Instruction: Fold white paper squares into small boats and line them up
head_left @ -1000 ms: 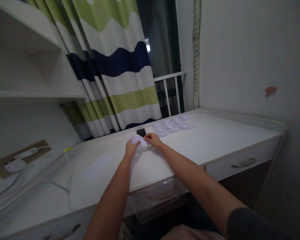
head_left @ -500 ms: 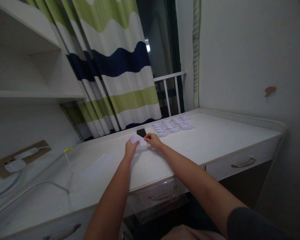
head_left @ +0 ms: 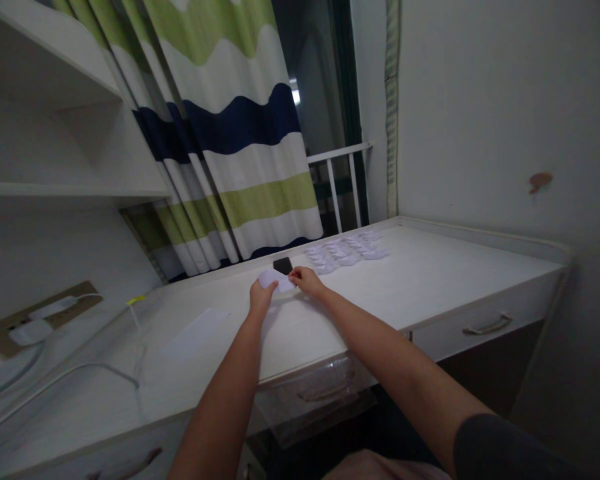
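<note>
A small white sheet of paper (head_left: 271, 277) is held between both hands, a little above the desk. My left hand (head_left: 262, 295) grips its left side, with the thumb lying on top. At the right edge of the paper, my right hand (head_left: 305, 279) pinches it between thumb and fingertips. Just behind the paper lies a flat black object (head_left: 283, 265), partly covered from view; its kind I cannot tell. Several folded white paper pieces (head_left: 347, 251) sit in rows beyond my right hand.
The white desk (head_left: 360, 307) has a raised back edge and drawers in front. Flat white paper (head_left: 197, 331) lies on the left. A cable (head_left: 90, 365) and a power strip with plugs (head_left: 35, 327) are at far left. A striped curtain (head_left: 260, 153) hangs behind.
Almost nothing differs. Both hands stay in place on the paper, with only a very slight shift of the paper and fingers.
</note>
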Tool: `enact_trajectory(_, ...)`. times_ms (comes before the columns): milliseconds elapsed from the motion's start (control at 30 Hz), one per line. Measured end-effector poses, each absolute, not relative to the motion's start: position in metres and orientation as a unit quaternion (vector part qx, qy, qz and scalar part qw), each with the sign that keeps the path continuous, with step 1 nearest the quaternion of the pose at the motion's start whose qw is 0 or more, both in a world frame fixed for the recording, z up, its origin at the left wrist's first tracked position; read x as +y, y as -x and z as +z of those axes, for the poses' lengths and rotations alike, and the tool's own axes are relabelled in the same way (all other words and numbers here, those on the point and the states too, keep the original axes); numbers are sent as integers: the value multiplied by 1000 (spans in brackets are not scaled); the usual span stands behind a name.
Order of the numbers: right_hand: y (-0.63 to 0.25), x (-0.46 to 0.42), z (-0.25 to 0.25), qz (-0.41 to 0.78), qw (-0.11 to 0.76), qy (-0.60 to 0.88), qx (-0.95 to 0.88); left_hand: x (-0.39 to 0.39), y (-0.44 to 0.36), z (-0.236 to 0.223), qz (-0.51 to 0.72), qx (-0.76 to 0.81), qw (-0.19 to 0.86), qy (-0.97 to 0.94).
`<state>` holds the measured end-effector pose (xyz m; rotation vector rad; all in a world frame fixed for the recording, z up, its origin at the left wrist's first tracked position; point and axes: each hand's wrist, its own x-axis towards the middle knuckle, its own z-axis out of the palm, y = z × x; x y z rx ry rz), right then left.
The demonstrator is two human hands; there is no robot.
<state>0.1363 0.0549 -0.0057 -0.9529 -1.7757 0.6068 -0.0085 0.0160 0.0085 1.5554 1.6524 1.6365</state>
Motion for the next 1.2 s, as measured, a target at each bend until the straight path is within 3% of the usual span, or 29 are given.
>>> enact_trajectory(600,-139,51,-2,280,523,356,-722,13,4,4,516,513,295,-620)
enact_trajectory(967,-139,51,1,314,518,399,-688,12,3,6,549,432,191,-690)
enact_trajectory(1200,-139,54,-2,311,531,396,-682,7,-3,11,532,440,250,-678)
